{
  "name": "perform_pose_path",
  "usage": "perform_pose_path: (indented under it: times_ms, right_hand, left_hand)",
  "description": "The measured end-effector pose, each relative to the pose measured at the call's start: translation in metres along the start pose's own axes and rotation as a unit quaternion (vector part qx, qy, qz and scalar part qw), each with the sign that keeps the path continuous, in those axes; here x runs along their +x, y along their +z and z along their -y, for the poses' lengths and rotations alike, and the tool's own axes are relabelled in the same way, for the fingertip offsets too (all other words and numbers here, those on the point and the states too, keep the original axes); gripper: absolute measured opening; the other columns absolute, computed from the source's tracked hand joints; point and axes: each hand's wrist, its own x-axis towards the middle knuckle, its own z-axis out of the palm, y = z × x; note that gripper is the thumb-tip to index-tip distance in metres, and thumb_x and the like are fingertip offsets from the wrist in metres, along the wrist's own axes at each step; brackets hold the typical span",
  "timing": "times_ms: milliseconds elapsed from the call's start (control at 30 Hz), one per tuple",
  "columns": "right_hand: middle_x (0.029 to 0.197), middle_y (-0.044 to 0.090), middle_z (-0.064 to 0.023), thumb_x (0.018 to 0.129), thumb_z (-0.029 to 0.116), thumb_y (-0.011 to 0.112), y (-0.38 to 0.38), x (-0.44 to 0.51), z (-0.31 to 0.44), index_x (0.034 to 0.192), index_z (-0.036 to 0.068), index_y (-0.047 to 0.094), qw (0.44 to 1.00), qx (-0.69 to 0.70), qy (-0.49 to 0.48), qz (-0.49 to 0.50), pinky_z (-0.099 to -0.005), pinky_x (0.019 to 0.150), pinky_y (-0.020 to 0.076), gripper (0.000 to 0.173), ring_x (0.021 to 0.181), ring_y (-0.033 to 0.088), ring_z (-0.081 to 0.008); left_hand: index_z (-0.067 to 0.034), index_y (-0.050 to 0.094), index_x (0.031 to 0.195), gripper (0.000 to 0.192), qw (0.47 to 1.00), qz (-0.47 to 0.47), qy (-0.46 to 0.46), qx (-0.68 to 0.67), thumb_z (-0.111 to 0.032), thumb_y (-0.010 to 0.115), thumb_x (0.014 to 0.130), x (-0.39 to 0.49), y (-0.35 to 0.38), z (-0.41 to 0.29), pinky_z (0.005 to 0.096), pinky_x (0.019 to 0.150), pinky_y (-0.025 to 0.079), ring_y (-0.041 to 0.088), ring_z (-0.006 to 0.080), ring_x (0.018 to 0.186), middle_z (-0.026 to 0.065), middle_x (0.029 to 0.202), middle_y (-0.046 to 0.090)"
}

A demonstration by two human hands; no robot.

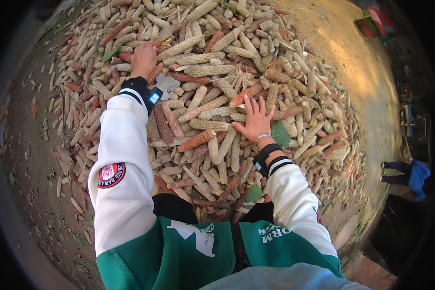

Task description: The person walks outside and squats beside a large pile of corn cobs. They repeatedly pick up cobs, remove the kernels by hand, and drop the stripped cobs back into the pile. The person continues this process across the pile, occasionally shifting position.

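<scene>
A broad heap of bare corn cobs (212, 125), pale and reddish, lies before me. My left hand (144, 59) reaches to its far left part, back upward. The fingertips are hidden, so I cannot tell whether they grip a cob. Just right of those fingers is a reddish cob with some yellow kernels (168, 41). My right hand (255, 117) rests on the heap with fingers spread and holds nothing. An orange-red cob (245, 95) lies just beyond its fingertips. Beside its wrist is a green leaf (280, 135), and a dry grey leaf (167, 85) lies near my left wrist.
Yellow corn kernels (333, 32) cover the ground at the upper right. Farther off stands a red and green object (375, 22). A person in a blue top (417, 178) is at the far right. Brown soil (30, 145) with scattered leaves and cobs borders the heap's left.
</scene>
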Motion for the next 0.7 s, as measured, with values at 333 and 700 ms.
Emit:
perform_pose_path:
  times_ms: [333, 700]
  right_hand:
    - [0.143, 0.037, -0.0110, 0.073, 0.060, 0.063, 0.008, 0.003, 0.001, 0.150, 0.021, 0.016, 1.000, -0.005, 0.004, -0.012, -0.0708, 0.104, 0.0036, 0.099, 0.139, 0.020, -0.0364]
    - [0.123, 0.054, -0.0107, 0.095, 0.037, 0.049, -0.047, -0.056, 0.035, 0.131, 0.007, 0.046, 0.702, 0.708, 0.078, -0.002, -0.0362, 0.098, 0.0387, 0.047, 0.114, 0.051, -0.0219]
  left_hand:
    - [-0.003, 0.058, 0.111, 0.040, 0.991, 0.134, -0.023, -0.002, -0.037, 0.057, 0.089, 0.007, -0.023, 0.003, 0.0469, 0.087, 0.045, 0.058, 0.0392, 0.100, 0.0207, 0.109, 0.061]
    - [-0.007, 0.027, 0.142, 0.048, 0.763, 0.339, 0.023, -0.550, -0.022, 0.045, 0.099, -0.207, -0.092, -0.185, 0.0332, 0.095, 0.043, 0.056, 0.0219, 0.110, 0.0128, 0.122, 0.055]
